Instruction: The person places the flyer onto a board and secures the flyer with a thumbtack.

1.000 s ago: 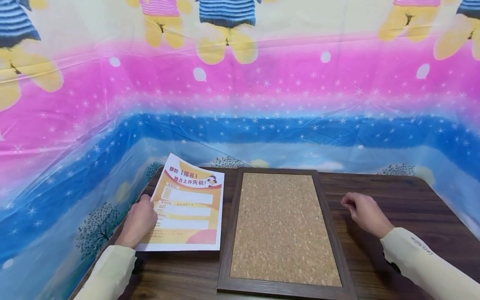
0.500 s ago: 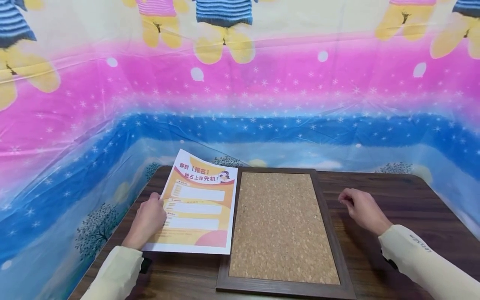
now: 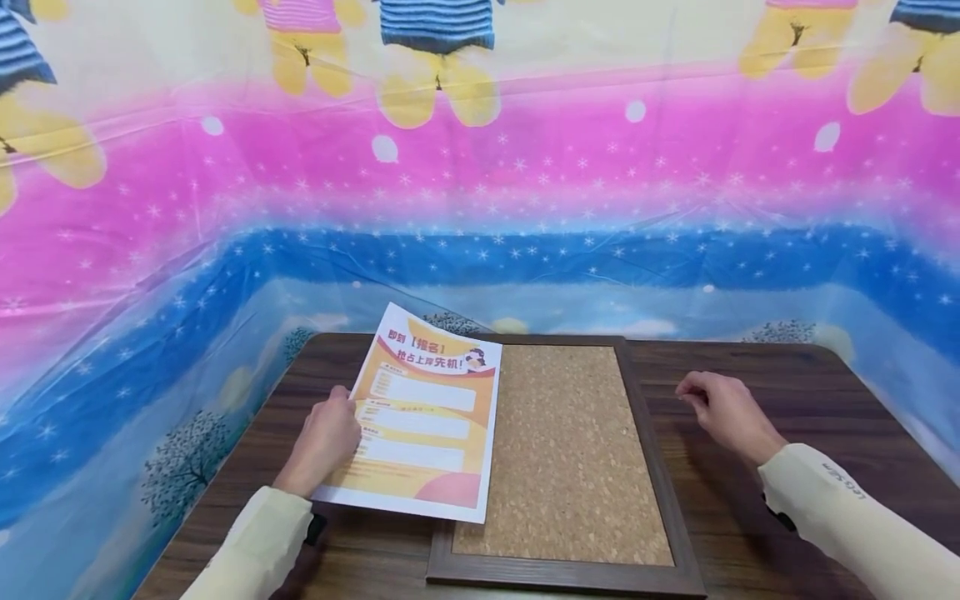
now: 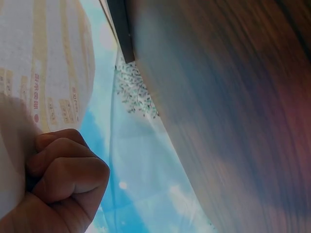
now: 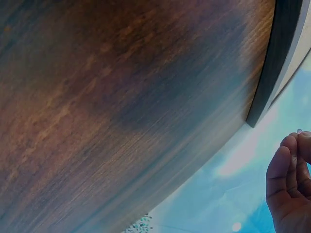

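Observation:
My left hand [image 3: 322,437] grips the left edge of a printed paper poster [image 3: 427,425], orange and white with Chinese text. The sheet is tilted above the table, its right part in front of a framed cork board [image 3: 573,467]. In the left wrist view, curled fingers [image 4: 70,167] hold the poster, whose print [image 4: 53,63] shows faintly through its back. To the right of the board, my right hand [image 3: 731,412] is raised with thumb and fingertips together. The right wrist view shows a tiny pale tip [image 5: 299,130] between them; its kind cannot be made out.
The brown wooden table [image 3: 810,467] carries the cork board in its middle. A colourful cloth [image 3: 562,183] with pink and blue bands hangs behind it and along the sides. The board's dark frame [image 5: 279,53] also shows in the right wrist view.
My left hand has moved the poster to the right, so it now covers the board's left part. The right hand has stayed nearly in place. The view has shifted slightly.

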{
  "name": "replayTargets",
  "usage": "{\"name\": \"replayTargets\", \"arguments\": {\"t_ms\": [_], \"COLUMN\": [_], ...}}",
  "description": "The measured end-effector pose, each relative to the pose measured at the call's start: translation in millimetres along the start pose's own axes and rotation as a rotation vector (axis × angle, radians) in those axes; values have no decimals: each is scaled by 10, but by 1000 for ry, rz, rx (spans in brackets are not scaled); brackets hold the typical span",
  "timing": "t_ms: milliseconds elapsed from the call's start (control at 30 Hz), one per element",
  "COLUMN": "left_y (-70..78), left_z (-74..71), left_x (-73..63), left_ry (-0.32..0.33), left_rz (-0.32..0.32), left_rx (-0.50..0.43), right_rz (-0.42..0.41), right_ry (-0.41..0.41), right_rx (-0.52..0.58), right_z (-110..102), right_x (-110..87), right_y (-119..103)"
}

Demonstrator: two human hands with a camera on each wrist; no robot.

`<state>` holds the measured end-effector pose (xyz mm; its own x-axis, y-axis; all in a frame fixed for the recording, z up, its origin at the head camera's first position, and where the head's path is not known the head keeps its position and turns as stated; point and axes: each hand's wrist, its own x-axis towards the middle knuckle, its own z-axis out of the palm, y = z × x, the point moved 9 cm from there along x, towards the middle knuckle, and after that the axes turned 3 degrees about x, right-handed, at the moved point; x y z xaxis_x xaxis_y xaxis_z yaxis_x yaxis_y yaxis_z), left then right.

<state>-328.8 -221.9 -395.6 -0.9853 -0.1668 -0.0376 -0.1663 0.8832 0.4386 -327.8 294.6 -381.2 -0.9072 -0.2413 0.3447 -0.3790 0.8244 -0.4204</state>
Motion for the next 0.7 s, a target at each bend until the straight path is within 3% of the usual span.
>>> {"name": "replayTargets", "arguments": {"t_ms": [267,533,700], "left_y": [139,246,382], "left_z": [156,336,442], "left_x": [45,74,58], "left_ry": [-24,-60,-45], "left_rz": [28,23,56], "left_rx": [58,51,74], "right_rz": [-19,-50,-46], "right_ry": [25,27,26], "right_rx": [5,4,3], "right_z": [-44,-45,-62], "right_x": [17,43,49], "right_y": [-48,-167,-199]}}
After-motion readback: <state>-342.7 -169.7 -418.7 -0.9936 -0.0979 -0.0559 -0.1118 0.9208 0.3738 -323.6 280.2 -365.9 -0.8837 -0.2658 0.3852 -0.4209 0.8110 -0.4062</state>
